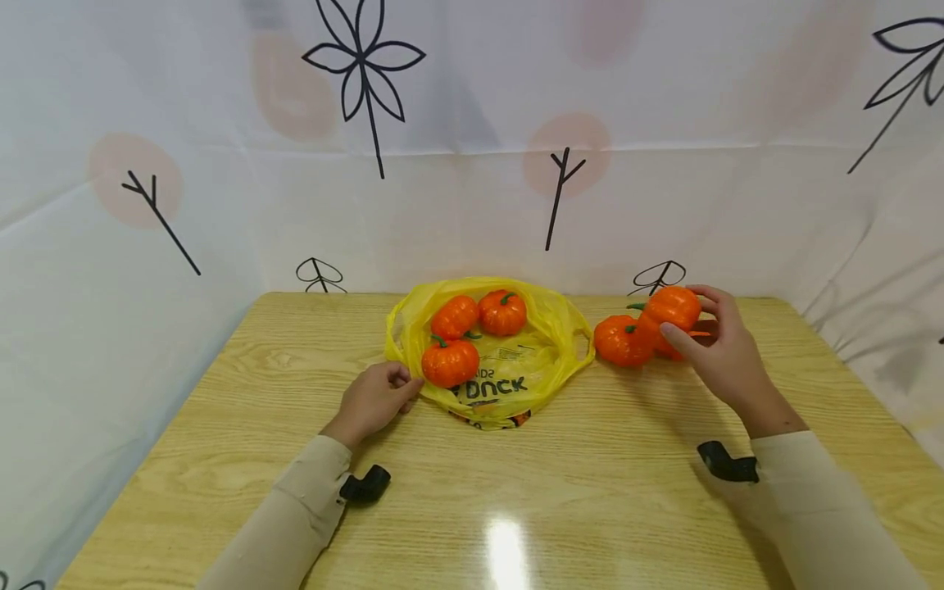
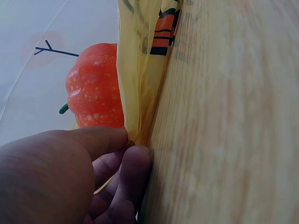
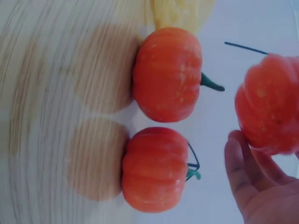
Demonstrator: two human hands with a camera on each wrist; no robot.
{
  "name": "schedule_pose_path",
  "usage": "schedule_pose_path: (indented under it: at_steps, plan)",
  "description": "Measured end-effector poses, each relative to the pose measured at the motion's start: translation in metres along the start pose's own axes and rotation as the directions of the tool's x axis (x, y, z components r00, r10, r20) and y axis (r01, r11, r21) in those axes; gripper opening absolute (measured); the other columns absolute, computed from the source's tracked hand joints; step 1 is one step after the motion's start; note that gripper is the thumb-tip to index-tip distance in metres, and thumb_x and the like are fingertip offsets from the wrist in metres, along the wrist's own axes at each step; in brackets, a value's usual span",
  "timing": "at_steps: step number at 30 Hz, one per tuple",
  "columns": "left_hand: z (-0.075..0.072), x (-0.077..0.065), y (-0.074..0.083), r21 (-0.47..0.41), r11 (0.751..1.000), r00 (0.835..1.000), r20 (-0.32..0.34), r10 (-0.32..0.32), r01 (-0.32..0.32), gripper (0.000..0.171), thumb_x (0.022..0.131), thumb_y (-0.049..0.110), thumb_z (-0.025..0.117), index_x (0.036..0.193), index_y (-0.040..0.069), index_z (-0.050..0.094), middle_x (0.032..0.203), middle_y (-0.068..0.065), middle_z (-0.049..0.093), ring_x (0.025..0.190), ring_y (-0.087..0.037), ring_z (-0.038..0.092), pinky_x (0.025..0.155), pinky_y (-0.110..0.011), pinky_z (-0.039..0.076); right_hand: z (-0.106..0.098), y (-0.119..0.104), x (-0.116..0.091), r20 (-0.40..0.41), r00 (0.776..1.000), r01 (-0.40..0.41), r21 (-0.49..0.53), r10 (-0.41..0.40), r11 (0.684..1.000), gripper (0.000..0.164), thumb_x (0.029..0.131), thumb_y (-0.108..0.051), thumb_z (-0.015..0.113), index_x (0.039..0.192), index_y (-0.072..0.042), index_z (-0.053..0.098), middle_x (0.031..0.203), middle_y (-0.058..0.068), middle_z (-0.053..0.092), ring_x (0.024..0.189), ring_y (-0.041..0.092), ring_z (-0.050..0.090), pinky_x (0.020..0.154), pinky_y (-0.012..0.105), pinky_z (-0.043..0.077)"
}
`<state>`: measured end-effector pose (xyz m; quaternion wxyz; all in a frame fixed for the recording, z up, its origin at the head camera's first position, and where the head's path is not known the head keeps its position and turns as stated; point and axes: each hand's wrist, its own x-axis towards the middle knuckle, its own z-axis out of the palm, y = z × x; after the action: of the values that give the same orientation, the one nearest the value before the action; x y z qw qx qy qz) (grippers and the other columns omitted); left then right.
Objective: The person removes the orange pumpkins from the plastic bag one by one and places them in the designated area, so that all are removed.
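Observation:
A yellow plastic bag (image 1: 542,352) lies spread on the table with its mouth wide, and three small orange pumpkins (image 1: 451,363) with green stems sit inside. My left hand (image 1: 374,399) pinches the bag's near left edge between thumb and fingers, beside one pumpkin; the left wrist view shows the pinched yellow film (image 2: 135,102) close up. On the right, my right hand (image 1: 721,348) holds another orange pumpkin (image 1: 673,307) raised above the table. Under it, two more pumpkins stand on the wood: one (image 3: 168,74) nearer the bag, the other (image 3: 155,169) partly hidden by the hand in the head view.
The wooden table (image 1: 258,459) reaches back to a white cloth (image 1: 457,213) printed with plant outlines and pale circles. Each sleeve cuff carries a black bent piece, one on the left (image 1: 365,485) and one on the right (image 1: 727,463).

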<state>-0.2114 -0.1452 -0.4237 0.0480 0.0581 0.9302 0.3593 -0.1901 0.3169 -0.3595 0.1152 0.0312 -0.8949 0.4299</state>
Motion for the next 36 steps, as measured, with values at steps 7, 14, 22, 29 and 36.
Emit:
schedule_pose_path:
  at_steps: [7, 14, 22, 29, 36]
  plan:
    - [0.001, 0.001, 0.000, -0.005, 1.000, 1.000, 0.001, -0.004, 0.004, 0.024, 0.096, 0.040, 0.065, 0.084, 0.019, 0.065, 0.065, 0.005, 0.066, 0.060, -0.015, 0.057, 0.061, -0.030, 0.039, -0.002, 0.006, 0.002, -0.143, 0.989, -0.024, 0.048, 0.030, 0.999, 0.075, 0.096, -0.032, 0.065, 0.152, -0.015, 0.017, 0.149, 0.021, 0.033, 0.097, -0.004, 0.047, 0.078, 0.002, 0.040]
    - [-0.001, 0.000, 0.001, 0.001, 1.000, 1.000, 0.002, 0.002, -0.002, 0.025, 0.097, 0.040, 0.064, 0.082, 0.020, 0.064, 0.064, 0.005, 0.065, 0.059, -0.016, 0.054, 0.060, -0.030, 0.038, -0.006, 0.013, 0.005, -0.260, 0.962, -0.073, 0.072, 0.089, 0.995, 0.077, 0.095, -0.030, 0.066, 0.155, -0.025, 0.019, 0.149, 0.017, 0.031, 0.096, -0.004, 0.048, 0.078, 0.000, 0.041]
    - [-0.001, -0.001, 0.001, -0.007, 1.000, 1.000, 0.007, -0.003, 0.003, 0.025, 0.097, 0.040, 0.064, 0.083, 0.019, 0.064, 0.065, 0.005, 0.065, 0.059, -0.016, 0.055, 0.060, -0.030, 0.038, -0.013, 0.024, 0.009, -0.326, 0.933, -0.140, 0.069, 0.155, 0.988, 0.076, 0.093, -0.030, 0.067, 0.155, -0.015, 0.025, 0.145, 0.005, 0.034, 0.094, -0.002, 0.045, 0.079, 0.000, 0.040]
    - [-0.001, -0.001, 0.001, -0.006, 1.000, 1.000, 0.002, -0.001, 0.001, 0.024, 0.097, 0.039, 0.064, 0.084, 0.019, 0.064, 0.064, 0.005, 0.065, 0.059, -0.015, 0.056, 0.061, -0.030, 0.038, -0.018, 0.030, 0.011, -0.357, 0.906, -0.219, 0.064, 0.227, 0.974, 0.079, 0.093, -0.034, 0.066, 0.156, -0.015, 0.024, 0.153, 0.012, 0.032, 0.102, 0.006, 0.046, 0.089, 0.014, 0.037]
    - [0.000, -0.001, 0.001, -0.004, 1.000, 1.000, -0.001, 0.000, -0.001, 0.024, 0.097, 0.039, 0.065, 0.084, 0.019, 0.064, 0.064, 0.005, 0.065, 0.059, -0.015, 0.055, 0.060, -0.030, 0.038, -0.023, 0.039, 0.011, -0.350, 0.881, -0.317, 0.060, 0.318, 0.946, 0.081, 0.095, -0.041, 0.062, 0.159, -0.018, 0.017, 0.162, 0.014, 0.025, 0.127, 0.035, 0.039, 0.083, 0.019, 0.036]
